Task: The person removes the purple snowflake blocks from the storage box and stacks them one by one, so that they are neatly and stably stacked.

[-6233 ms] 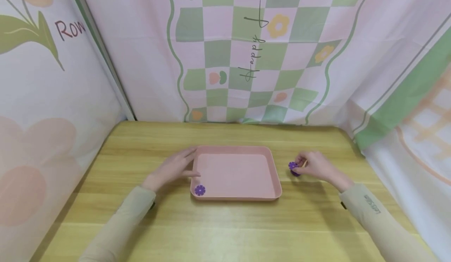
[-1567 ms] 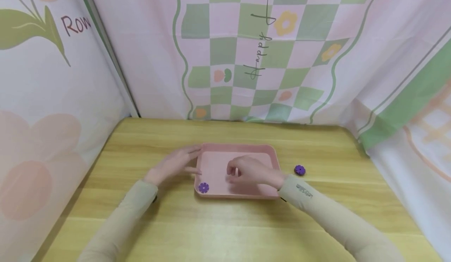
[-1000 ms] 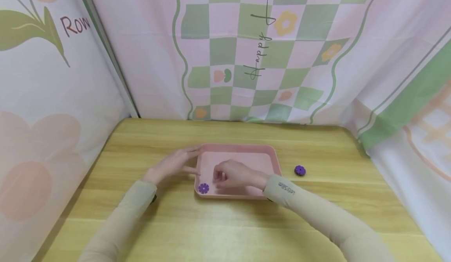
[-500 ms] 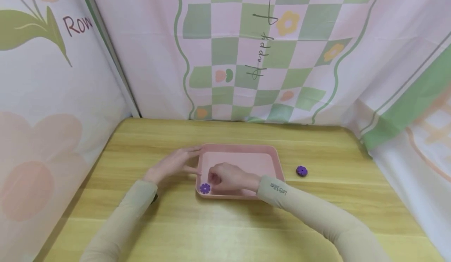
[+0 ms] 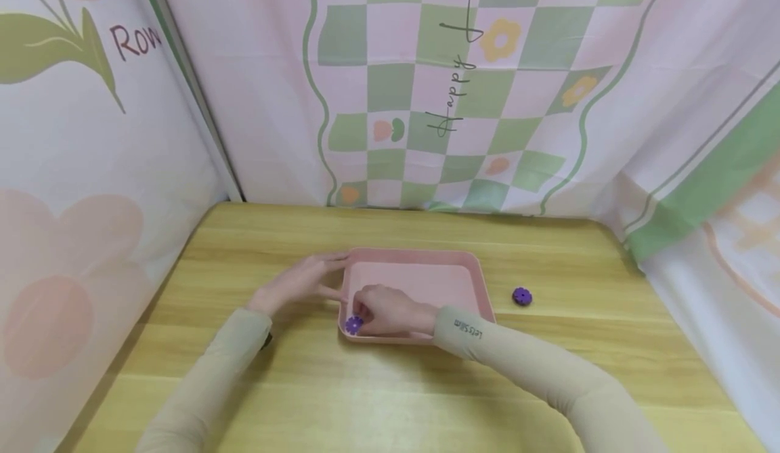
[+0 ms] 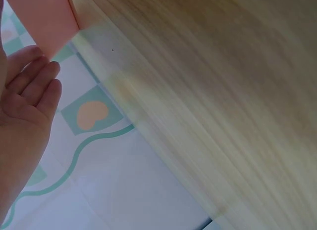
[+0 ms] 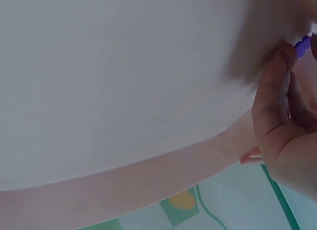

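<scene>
A pink tray (image 5: 420,256) lies on the table. In its near left corner is a purple notched snowflake disc (image 5: 354,325). My right hand (image 5: 393,309) reaches into the tray with curled fingers, its fingertips right at that disc. The right wrist view shows a purple piece (image 7: 303,46) pinched between thumb and finger, partly hidden by them. At the tray's left side rests my left hand (image 5: 298,282), fingers extended along the outer wall and thumb over the rim. In the left wrist view its fingertips (image 6: 48,69) touch the pink wall. Another purple disc (image 5: 522,296) sits right of the tray.
The wooden table (image 5: 390,399) ends at a checkered curtain (image 5: 420,87) along the back. Printed cloth (image 5: 67,270) hangs at the left, and more cloth (image 5: 719,250) hangs at the right.
My right hand has come from beside the purple pieces on the right, across the tray leftward, to the disc in the near left corner. The left hand keeps its place at the rim.
</scene>
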Available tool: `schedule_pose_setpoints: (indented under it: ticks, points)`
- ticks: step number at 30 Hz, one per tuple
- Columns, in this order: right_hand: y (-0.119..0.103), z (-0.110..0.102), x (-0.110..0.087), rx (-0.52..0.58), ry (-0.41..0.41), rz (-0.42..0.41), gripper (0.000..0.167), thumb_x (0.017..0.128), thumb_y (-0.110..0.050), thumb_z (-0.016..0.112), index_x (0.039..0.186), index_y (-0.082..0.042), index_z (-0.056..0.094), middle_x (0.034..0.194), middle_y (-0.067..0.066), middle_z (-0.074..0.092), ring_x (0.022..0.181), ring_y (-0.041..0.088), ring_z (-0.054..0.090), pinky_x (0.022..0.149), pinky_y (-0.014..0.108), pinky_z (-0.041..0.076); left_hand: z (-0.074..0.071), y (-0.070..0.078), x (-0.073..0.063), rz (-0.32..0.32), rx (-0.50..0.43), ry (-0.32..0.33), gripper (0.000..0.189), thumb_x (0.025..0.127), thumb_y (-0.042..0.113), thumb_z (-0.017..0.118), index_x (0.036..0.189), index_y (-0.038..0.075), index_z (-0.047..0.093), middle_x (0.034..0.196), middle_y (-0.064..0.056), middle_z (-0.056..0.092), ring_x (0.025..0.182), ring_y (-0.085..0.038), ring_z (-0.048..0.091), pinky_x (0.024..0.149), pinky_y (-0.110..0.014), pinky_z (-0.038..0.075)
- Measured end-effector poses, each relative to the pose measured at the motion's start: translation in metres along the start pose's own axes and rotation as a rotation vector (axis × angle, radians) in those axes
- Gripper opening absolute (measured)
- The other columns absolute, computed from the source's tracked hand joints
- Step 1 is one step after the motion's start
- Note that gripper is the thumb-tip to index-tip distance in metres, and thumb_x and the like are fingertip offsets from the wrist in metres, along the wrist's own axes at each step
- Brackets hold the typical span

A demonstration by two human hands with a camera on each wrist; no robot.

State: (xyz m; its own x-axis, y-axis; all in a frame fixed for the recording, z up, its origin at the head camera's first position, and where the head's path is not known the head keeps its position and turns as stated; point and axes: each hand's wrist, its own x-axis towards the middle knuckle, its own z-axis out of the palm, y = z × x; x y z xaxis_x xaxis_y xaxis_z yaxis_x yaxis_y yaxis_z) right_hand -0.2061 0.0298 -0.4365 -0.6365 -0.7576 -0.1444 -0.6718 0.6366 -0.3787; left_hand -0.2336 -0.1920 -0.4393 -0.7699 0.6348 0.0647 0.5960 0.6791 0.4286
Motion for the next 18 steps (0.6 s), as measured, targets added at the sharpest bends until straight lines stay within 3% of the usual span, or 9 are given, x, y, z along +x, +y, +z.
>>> schedule_pose_setpoints:
  ticks: [7, 18]
  points:
    - [-0.0021, 0.0013, 0.0007, -0.008, -0.001, 0.016, 0.027, 0.080, -0.024, 0.082, 0.100, -0.013, 0.068, 0.092, -0.003, 0.067, 0.080, 0.006, 0.059, 0.073, 0.014, 0.053, -0.0013, 0.0014, 0.0013, 0.000, 0.015, -0.003, 0.084, 0.080, 0.048, 0.077, 0.147, 0.008, 0.046, 0.156, -0.014, 0.041, 0.141, -0.036, 0.045, 0.117, -0.051, 0.039]
    - [0.0000, 0.0013, 0.0030, -0.045, -0.013, -0.025, 0.022, 0.083, -0.024, 0.078, 0.101, -0.014, 0.070, 0.091, -0.005, 0.069, 0.078, 0.003, 0.060, 0.072, 0.013, 0.053, -0.0006, -0.0008, 0.0022, -0.016, 0.014, -0.014, 0.084, 0.080, 0.048, 0.077, 0.148, 0.010, 0.045, 0.157, -0.012, 0.040, 0.142, -0.035, 0.044, 0.119, -0.051, 0.038]
